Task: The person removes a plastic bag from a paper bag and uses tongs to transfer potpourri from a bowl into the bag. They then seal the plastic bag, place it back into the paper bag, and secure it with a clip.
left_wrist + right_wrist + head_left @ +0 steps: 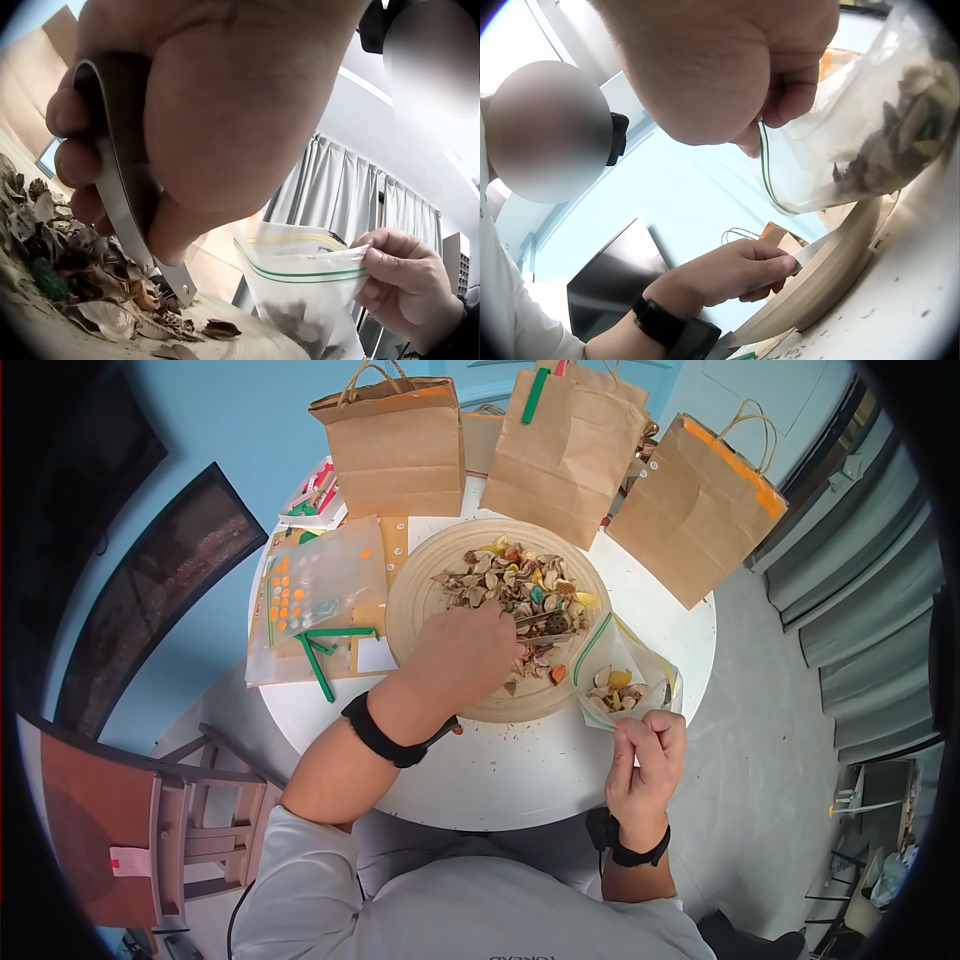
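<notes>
My left hand (468,658) grips a pair of metal tongs (120,196), a bent steel strip with its tips down at the dried potpourri (515,585). The potpourri, petals and small cones in beige, brown, green and orange, lies heaped on a round wooden tray (430,685). At the tray's right edge, my right hand (648,760) pinches the rim of a clear zip bag (300,262) between thumb and fingers. Its mouth, edged with a green zip line, stands open toward the tray. Some potpourri pieces (900,142) are inside the bag.
Three brown paper bags (395,455) stand along the back of the white round table (480,780). At the left lie a plastic bag with orange dots (325,585) and green strips (318,660). Small crumbs dot the table before the tray. A wooden chair (215,830) stands left.
</notes>
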A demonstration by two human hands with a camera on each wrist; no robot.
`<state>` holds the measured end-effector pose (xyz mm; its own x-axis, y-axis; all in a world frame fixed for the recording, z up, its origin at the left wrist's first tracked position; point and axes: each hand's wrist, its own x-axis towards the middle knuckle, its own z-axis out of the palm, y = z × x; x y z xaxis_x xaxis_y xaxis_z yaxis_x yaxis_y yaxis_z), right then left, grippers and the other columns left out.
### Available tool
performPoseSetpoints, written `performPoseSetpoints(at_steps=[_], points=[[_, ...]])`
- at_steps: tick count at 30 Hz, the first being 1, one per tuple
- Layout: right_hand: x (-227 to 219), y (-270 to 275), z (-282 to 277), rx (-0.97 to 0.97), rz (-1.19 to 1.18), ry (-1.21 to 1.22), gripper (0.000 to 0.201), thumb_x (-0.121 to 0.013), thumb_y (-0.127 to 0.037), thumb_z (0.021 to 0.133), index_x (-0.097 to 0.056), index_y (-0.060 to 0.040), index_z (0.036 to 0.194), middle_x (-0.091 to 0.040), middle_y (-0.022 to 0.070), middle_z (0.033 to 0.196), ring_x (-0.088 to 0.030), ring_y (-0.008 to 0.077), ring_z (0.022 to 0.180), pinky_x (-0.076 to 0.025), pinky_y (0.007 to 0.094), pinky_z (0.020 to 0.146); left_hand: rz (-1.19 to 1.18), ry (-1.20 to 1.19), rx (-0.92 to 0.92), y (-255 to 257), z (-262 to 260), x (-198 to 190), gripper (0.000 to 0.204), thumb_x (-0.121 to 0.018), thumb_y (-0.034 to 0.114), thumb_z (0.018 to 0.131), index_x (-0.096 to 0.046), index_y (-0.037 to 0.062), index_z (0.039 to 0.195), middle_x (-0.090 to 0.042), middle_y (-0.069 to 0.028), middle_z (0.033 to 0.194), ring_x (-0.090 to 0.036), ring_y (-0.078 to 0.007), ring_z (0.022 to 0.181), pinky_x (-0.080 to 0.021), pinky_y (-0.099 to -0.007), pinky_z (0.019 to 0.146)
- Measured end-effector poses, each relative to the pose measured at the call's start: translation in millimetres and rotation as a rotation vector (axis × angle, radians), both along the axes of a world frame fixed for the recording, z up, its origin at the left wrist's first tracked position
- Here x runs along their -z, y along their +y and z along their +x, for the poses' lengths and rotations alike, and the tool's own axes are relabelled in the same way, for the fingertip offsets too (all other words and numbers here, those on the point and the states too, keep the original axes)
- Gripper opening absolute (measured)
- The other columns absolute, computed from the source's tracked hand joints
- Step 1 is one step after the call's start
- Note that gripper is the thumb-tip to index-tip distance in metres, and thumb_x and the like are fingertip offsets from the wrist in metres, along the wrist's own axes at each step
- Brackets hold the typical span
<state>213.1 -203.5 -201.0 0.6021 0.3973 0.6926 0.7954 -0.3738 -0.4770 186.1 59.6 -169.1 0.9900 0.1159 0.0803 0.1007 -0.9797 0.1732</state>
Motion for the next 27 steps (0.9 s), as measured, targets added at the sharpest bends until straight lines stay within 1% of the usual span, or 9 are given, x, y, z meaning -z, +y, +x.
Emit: performPoseSetpoints(at_steps=[5, 9, 11, 14, 17, 20, 23, 26, 27], points=[[1, 1, 2, -0.014, 0.004, -0.013, 0.017, -0.073, 0.011, 0.085, -0.073, 0.001, 0.098, -0.052, 0.0109, 0.093, -0.055, 0.0234, 0.078, -0.046, 0.0314, 0.065, -0.026, -0.027, 0.027, 7, -7, 5, 0.034, -0.066, 0.037, 0.101, -0.068, 0.0028, 0.097, -0.068, -0.0135, 0.093, -0.072, -0.0365, 0.082, -0.056, -0.0478, 0.071], [0, 2, 2, -0.021, -0.005, 0.007, 0.017, -0.073, 0.01, 0.085, -0.073, 0.0002, 0.098, -0.052, 0.0109, 0.092, -0.055, 0.0236, 0.077, -0.046, 0.0317, 0.065, -0.046, -0.059, -0.001, 13, -14, 5, 0.033, -0.066, 0.035, 0.1, -0.068, 0.0028, 0.096, -0.068, -0.0136, 0.092, -0.071, -0.038, 0.082, -0.056, -0.0479, 0.071], [0, 3, 2, -0.027, -0.02, 0.016, 0.018, -0.072, 0.011, 0.085, -0.073, -0.0001, 0.099, -0.052, 0.0112, 0.093, -0.055, 0.0238, 0.076, -0.047, 0.0321, 0.065, -0.066, -0.102, -0.007, 16, -21, -1, 0.031, -0.068, 0.033, 0.099, -0.068, 0.0027, 0.097, -0.067, -0.0137, 0.092, -0.07, -0.0387, 0.082, -0.056, -0.0481, 0.071], [-1, 6, 0, -0.05, -0.02, 0.075, 0.019, -0.072, 0.012, 0.084, -0.072, 0.0002, 0.1, -0.052, 0.012, 0.096, -0.056, 0.0238, 0.075, -0.048, 0.0325, 0.065, -0.098, -0.228, 0.004, 22, -31, -15, 0.028, -0.072, 0.029, 0.096, -0.066, 0.0023, 0.097, -0.067, -0.0138, 0.092, -0.069, -0.0385, 0.082, -0.055, -0.0482, 0.07], [-1, 10, 1, -0.067, -0.04, 0.056, 0.021, -0.072, 0.013, 0.084, -0.072, 0.0006, 0.101, -0.051, 0.0127, 0.098, -0.056, 0.0233, 0.074, -0.048, 0.0324, 0.065, -0.132, -0.208, -0.024, 16, -41, -40, 0.028, -0.075, 0.028, 0.094, -0.066, 0.0019, 0.099, -0.066, -0.0137, 0.091, -0.068, -0.0381, 0.082, -0.054, -0.0481, 0.069], [-2, 13, 0, -0.07, -0.051, 0.045, 0.021, -0.072, 0.012, 0.084, -0.072, 0.0005, 0.101, -0.051, 0.0127, 0.098, -0.056, 0.0232, 0.074, -0.048, 0.0322, 0.065, -0.221, -0.271, 0.094, -1, -46, -39, 0.029, -0.075, 0.029, 0.094, -0.067, 0.0026, 0.102, -0.065, -0.0137, 0.092, -0.068, -0.0383, 0.083, -0.054, -0.0475, 0.069], [-5, 15, -4, -0.06, -0.035, 0.053, 0.022, -0.072, 0.013, 0.084, -0.072, 0.0, 0.101, -0.052, 0.0126, 0.098, -0.056, 0.0237, 0.075, -0.048, 0.0324, 0.065, -0.237, -0.223, 0.168, -19, -45, -25, 0.031, -0.076, 0.029, 0.093, -0.068, 0.0034, 0.108, -0.065, -0.0147, 0.094, -0.068, -0.0389, 0.083, -0.054, -0.0472, 0.07], [-4, 9, -4, -0.02, -0.012, 0.008, 0.019, -0.07, 0.012, 0.085, -0.072, 0.0003, 0.1, -0.052, 0.0134, 0.097, -0.056, 0.0265, 0.08, -0.048, 0.0333, 0.069, -0.266, -0.245, 0.105, -15, -50, -29, 0.035, -0.077, 0.029, 0.092, -0.069, 0.0029, 0.115, -0.066, -0.0159, 0.097, -0.068, -0.0389, 0.085, -0.055, -0.0466, 0.071], [-5, 5, -4, 0.037, 0.011, -0.027, 0.017, -0.069, 0.01, 0.086, -0.072, 0.0005, 0.1, -0.052, 0.0132, 0.096, -0.056, 0.0267, 0.082, -0.048, 0.0334, 0.071, -0.265, -0.256, 0.061, -10, -53, -33, 0.036, -0.077, 0.029, 0.092, -0.069, 0.0023, 0.116, -0.066, -0.0159, 0.097, -0.069, -0.0388, 0.085, -0.055, -0.0467, 0.072]])
